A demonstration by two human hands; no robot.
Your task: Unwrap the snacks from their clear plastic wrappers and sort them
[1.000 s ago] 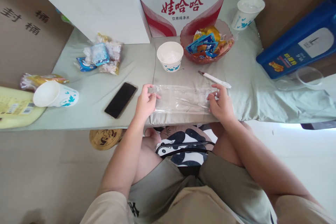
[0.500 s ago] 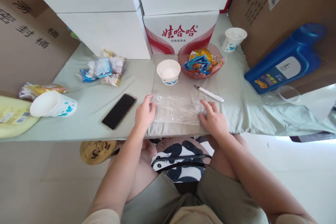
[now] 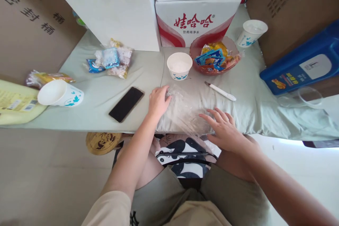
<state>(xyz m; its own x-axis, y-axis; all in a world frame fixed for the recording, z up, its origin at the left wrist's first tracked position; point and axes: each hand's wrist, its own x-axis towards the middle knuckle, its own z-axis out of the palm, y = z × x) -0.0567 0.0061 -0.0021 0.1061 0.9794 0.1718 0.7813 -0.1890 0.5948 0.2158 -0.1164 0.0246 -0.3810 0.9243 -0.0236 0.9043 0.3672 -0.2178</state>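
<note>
A thin, clear plastic bag point(image 3: 185, 113) lies slanted across the cloth near the table's front edge, its lower right end hanging over. My left hand point(image 3: 158, 101) grips the upper left end between thumb and fingers. My right hand point(image 3: 221, 127) is open, fingers spread just over the right part of the bag; whether it touches the film I cannot tell. A white paper bowl point(image 3: 179, 65) stands behind the bag. To the right lies a white-handled cutter-like tool point(image 3: 221, 91), and left of my left hand a black phone point(image 3: 126, 104).
A pink bowl point(image 3: 194, 56) of wrapped snacks stands by a white carton point(image 3: 197, 24). Snack packs point(image 3: 111, 58) lie left. Paper cups point(image 3: 60, 93) stand or lie at both sides. A blue bottle point(image 3: 304, 60) and a clear cup point(image 3: 309, 97) are at the right.
The bag has gone from lying level to slanting down toward the right, over the edge. My right hand has moved lower and its fingers have spread. The whole view has shifted slightly.
</note>
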